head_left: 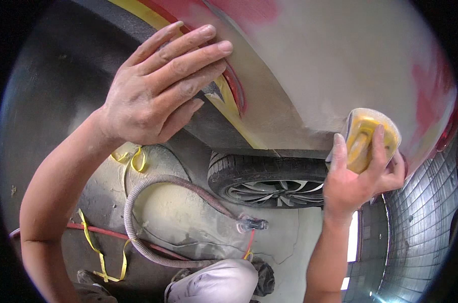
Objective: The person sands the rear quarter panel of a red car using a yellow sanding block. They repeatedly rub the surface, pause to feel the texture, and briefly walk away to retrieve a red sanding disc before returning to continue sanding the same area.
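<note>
My left hand (158, 88), pale with dust on the fingers, is open with the fingers stretched out over the edge of a car's body panel (309, 60), beside yellow masking tape (239, 129) and a red trim strip (235, 83). I cannot tell if the fingertips touch. My right hand (352, 184) grips a yellow sanding block (363, 146) with a pale pad against the lower right part of the panel. That panel is mottled beige-grey with pink and red patches.
Below the panel is a car wheel (272, 187). On the dusty floor lie a coiled ribbed hose (132, 212) joined to a small tool (249, 224), a red hose (105, 233) and loose yellow tape (138, 162). My knee in light trousers (213, 285) shows at the bottom.
</note>
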Action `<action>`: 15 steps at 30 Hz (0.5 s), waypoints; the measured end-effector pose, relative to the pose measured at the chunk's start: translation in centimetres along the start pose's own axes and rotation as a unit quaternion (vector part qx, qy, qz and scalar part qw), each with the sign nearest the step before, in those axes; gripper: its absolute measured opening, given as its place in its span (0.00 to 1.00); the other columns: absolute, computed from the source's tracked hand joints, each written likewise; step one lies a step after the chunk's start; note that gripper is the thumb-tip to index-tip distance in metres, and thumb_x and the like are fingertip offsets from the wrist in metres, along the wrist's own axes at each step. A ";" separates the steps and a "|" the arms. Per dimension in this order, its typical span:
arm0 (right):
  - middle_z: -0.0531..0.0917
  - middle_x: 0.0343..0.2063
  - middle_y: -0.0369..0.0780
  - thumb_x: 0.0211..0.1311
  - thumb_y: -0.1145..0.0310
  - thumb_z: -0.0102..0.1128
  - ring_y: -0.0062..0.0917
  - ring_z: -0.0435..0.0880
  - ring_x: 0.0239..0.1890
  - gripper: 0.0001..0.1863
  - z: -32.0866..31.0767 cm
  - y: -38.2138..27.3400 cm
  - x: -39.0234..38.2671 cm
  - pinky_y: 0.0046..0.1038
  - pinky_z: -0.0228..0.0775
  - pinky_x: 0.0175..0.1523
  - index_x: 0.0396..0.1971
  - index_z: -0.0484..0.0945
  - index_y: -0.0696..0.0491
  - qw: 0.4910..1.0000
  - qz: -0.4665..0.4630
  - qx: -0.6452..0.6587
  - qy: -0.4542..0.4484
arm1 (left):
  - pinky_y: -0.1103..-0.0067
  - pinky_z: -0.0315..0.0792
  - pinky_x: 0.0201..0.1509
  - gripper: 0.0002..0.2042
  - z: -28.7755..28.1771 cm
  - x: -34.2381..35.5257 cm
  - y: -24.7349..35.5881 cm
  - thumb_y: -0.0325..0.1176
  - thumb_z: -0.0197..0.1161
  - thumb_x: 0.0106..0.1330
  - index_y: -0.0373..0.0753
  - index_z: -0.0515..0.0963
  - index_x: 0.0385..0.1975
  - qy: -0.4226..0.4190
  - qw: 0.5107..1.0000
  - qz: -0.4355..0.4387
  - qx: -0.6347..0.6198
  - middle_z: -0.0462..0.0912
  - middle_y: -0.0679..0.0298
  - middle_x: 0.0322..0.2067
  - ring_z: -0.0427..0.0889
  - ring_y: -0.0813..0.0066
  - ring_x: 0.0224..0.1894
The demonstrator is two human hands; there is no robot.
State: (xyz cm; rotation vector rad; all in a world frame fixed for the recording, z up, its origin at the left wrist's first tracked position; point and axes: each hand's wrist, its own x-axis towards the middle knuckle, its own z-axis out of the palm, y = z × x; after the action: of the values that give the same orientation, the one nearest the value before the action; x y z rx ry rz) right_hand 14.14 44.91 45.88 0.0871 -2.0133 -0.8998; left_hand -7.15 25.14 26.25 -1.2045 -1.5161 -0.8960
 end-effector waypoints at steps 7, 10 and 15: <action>0.59 0.57 0.46 0.49 0.68 0.82 0.41 0.63 0.60 0.40 0.9 -1.7 -0.9 0.39 0.67 0.64 0.65 0.75 0.41 0.998 -0.056 -0.016 -0.029 | 0.55 0.54 0.78 0.28 -0.9 -0.1 0.3 0.29 0.63 0.56 0.33 0.75 0.61 -0.026 0.999 -0.018 -0.008 0.71 0.53 0.68 0.65 0.51 0.74; 0.59 0.56 0.46 0.49 0.70 0.81 0.40 0.64 0.60 0.39 0.8 -1.0 -1.5 0.37 0.67 0.66 0.64 0.75 0.42 1.000 -0.010 0.029 -0.004 | 0.54 0.55 0.78 0.27 -0.7 0.4 0.7 0.30 0.65 0.56 0.33 0.76 0.59 -0.011 0.999 -0.020 -0.040 0.71 0.53 0.68 0.65 0.52 0.74; 0.60 0.56 0.47 0.49 0.70 0.81 0.41 0.64 0.60 0.38 1.5 -3.4 -0.9 0.39 0.67 0.63 0.63 0.76 0.43 0.999 -0.034 0.027 -0.009 | 0.54 0.59 0.76 0.27 -0.9 0.2 1.1 0.27 0.67 0.52 0.33 0.77 0.57 0.002 0.999 -0.033 -0.032 0.73 0.52 0.67 0.66 0.52 0.73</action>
State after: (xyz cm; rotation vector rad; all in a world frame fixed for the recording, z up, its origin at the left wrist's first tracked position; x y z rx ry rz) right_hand 12.58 43.63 42.67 0.1792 -2.0627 -0.8925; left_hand -5.91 24.59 26.63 -1.2025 -1.5417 -0.9974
